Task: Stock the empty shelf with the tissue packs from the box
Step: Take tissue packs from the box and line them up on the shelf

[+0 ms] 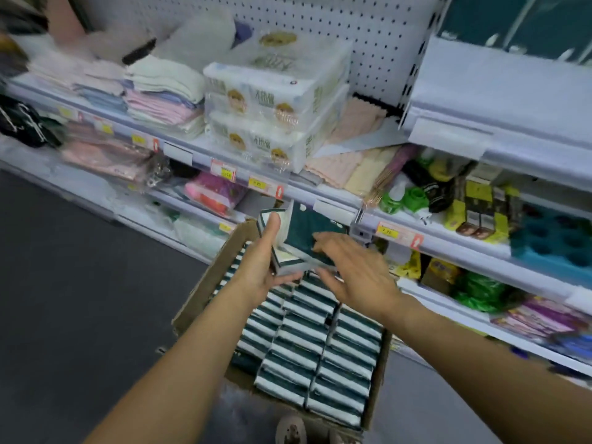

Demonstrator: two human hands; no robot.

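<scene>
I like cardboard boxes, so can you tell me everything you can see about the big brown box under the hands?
The cardboard box is brown and open at the top, its flaps folded outward. It sits low in the aisle in front of the shelves. Inside, green-and-white tissue packs stand tightly on edge in rows, nearly filling it. The walls look worn. Both hands are above its far end, handling a few packs; neither clearly touches the box itself.

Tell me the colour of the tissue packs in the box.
Dark green and white tissue packs, clearest in the head view.
</scene>
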